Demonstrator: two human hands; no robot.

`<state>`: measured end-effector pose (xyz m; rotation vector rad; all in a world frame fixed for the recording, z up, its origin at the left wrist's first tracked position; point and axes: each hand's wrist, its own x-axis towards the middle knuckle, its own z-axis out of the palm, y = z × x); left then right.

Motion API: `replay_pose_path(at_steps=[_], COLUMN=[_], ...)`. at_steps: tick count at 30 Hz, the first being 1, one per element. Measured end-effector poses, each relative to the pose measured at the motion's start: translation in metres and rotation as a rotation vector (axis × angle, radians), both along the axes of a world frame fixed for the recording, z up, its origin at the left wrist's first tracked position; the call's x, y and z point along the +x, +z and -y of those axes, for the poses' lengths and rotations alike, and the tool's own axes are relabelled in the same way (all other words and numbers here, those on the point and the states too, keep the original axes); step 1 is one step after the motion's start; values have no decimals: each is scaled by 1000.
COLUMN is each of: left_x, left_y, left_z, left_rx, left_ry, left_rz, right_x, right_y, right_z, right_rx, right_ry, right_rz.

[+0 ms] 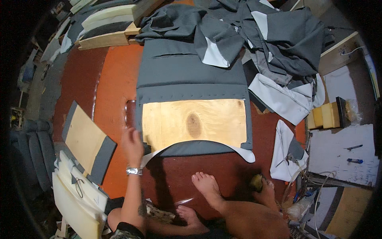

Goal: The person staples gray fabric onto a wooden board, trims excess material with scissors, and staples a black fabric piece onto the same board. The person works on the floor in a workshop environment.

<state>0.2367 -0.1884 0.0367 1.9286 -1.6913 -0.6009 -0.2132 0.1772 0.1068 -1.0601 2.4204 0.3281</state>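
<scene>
A single head-worn fisheye camera looks steeply down from close above the seated person's own legs onto the red floor (119, 79), where a grey-covered plywood panel (194, 123) fills the picture's middle, edges bending outward.

The floor (115, 83) is orange and dark red. A heap of gray cloth (274, 36) lies at the far side. Foam pads (107, 16) sit on a wooden frame (105, 40). Yellow foam blocks (324, 115) and a white board (342, 153) are on the right.
</scene>
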Motion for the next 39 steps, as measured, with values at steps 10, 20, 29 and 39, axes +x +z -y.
replay_pose_path(at_steps=[10, 20, 29, 39], left_x=[29, -15, -16, 18], left_y=[-57, -17, -23, -18], left_z=[-102, -212, -201, -158], left_rx=[231, 207, -69, 8], left_ry=[-75, 407, -35, -666], left_rz=[-369, -265, -112, 160], right_x=[91, 201, 212, 228], right_y=[-26, -45, -53, -50], right_z=[177, 237, 223, 222], right_rx=[-716, -703, -595, -577], right_ry=[764, 1277, 1299, 1272], right_rz=[480, 377, 524, 539])
